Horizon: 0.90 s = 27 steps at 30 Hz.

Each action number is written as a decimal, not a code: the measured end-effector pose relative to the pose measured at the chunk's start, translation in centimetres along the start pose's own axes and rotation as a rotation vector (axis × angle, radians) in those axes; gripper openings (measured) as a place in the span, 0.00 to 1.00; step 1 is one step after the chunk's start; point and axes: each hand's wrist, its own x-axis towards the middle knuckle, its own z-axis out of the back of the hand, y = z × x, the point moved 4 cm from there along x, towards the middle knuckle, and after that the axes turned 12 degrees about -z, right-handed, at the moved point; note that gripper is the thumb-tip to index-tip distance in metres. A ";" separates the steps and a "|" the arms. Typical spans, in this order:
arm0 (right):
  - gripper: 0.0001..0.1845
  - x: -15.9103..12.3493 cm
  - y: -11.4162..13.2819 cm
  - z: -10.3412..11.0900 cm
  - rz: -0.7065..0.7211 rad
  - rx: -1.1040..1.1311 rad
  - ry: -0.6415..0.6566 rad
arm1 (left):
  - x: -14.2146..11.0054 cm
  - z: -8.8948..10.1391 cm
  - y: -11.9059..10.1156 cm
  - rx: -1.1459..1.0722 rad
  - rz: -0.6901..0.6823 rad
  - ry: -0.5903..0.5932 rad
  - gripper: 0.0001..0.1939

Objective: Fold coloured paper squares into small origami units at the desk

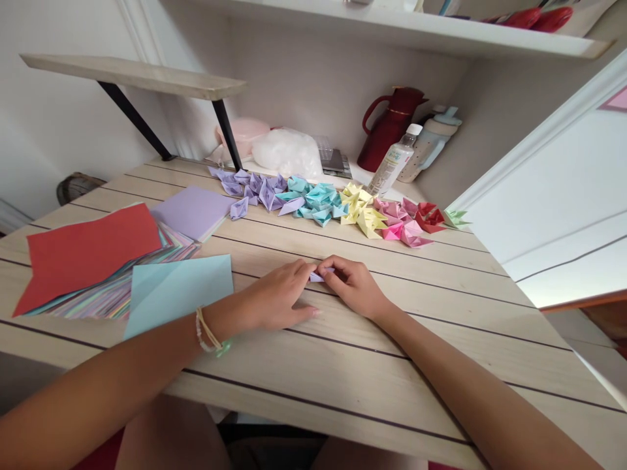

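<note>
"How do the edges run, left to right?"

"The tabletop (455,294) carries a paper stack (110,290) on the left, topped by a red sheet (93,245), with a purple sheet (193,212) behind and a light blue sheet (183,281) at its front right. Then folds line the back: purple folds (267,192), turquoise folds (321,202), yellow folds (362,210), pink folds (411,232), red folds (430,217), and a green fold (456,218) by the right edge."

"Room to move?"

"Planks stretch from both hands toward the front edge, and from the right forearm (441,352) to the right edge."

"Any writing?"

"The bottle (392,163) behind the yellow and pink folds bears a printed label, too small to read."

"And the hands?"

"The left hand (279,294) reaches across, fingers extended to a small purple piece (316,277), thumb spread away, unclenched. The right hand (355,287) bends its fingers, pinching that piece between thumb and forefinger. The piece lies mid-tabletop, in front of the row, between both hands' fingertips."
</note>
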 end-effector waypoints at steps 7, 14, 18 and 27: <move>0.10 0.1 -0.2 -0.1 -0.011 0.001 0.001 | 0.8 0.2 1.1 -0.068 0.087 -0.071 0.13; 0.12 0.3 -0.5 0.0 -0.038 0.060 0.007 | 1.2 0.4 1.7 -0.246 0.160 -0.208 0.18; 0.14 0.3 -0.5 0.1 -0.049 0.092 -0.005 | 1.2 0.4 2.2 -0.327 0.194 -0.238 0.20; 0.17 0.4 -0.7 0.1 -0.058 0.152 -0.015 | 1.1 0.6 2.7 -0.371 0.214 -0.306 0.18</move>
